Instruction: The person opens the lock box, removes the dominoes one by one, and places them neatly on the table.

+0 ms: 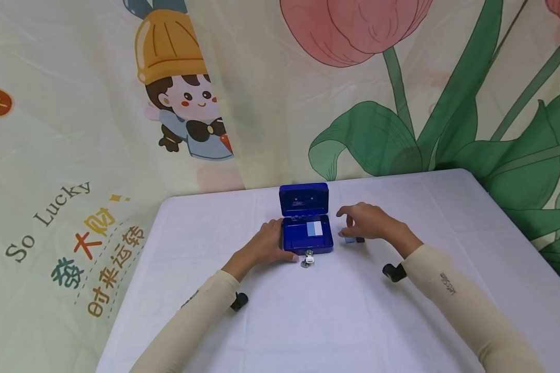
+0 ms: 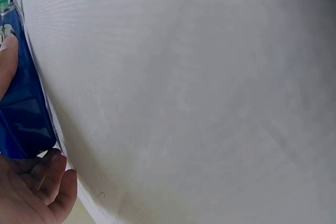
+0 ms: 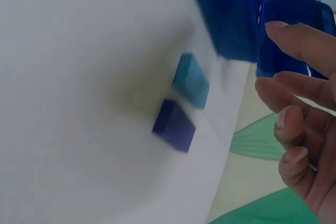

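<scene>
two hands work around a blue metal cash box (image 1: pixel 306 251). the left hand (image 1: pixel 263 246) holds the box at its left side. its thumb rests along the front, near the keys (image 1: pixel 305 263) and the white tag (image 1: pixel 310 259), and its other fingers bend round by the far left corner. so the left fingers are clamped on the box.

the right hand (image 1: pixel 366 220) is up in the air, just to the right of the box. its fingers are bent a little and stand apart, with a gap between the thumb and the pointing finger.

below the right fingers, two small blocks sit on the white tablecloth (image 1: pixel 308 326). one is a light blue block (image 3: pixel 191 82), on the side nearer the box. the other is a dark purple block (image 3: pixel 176 127), just beside it and farther from the box.

the box lid (image 1: pixel 304 199) stands up, past the left fingertips. inside the box, between the two hands, lie a light blue piece (image 1: pixel 310 229) and a white piece (image 1: pixel 318 228), side by side.

behind the fingers, cream sleeves (image 1: pixel 466 300) cover both arms, and a small black camera (image 1: pixel 394 272) sits at each wrist. far past the fingers hangs a cloth backdrop (image 1: pixel 270 103) with a pink tulip (image 1: pixel 354 31) on it.
</scene>
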{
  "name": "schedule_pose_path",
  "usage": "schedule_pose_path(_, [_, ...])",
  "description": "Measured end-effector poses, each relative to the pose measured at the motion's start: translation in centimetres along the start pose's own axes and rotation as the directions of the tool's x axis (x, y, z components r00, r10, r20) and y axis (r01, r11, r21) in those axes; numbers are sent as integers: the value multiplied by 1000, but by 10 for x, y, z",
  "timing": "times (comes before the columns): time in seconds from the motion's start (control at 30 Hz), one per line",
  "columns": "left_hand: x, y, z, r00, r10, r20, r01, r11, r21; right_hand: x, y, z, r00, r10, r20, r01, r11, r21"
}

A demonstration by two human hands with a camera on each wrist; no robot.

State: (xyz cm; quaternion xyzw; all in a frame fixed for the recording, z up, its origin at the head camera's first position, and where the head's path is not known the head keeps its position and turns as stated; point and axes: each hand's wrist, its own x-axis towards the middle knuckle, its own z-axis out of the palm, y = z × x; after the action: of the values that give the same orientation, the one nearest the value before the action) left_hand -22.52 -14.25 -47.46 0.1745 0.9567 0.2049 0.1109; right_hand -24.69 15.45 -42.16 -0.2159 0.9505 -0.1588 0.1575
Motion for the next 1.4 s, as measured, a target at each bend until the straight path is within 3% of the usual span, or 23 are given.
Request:
schedule_pose_path(0.6, [2, -3, 2, 1000, 14, 3, -14, 999, -34, 35, -49, 18, 996, -85, -8, 84, 994, -69])
schedule_pose_path(0.93, [1, -3, 1, 999, 35, -2, -35, 999, -24, 45, -55, 26, 998, -57, 13, 58, 992, -116])
schedule_pose_path(1.4, [1, -4, 1, 998, 59, -22, -60, 998, -32, 51, -55, 34, 999, -46, -16, 41, 970, -240])
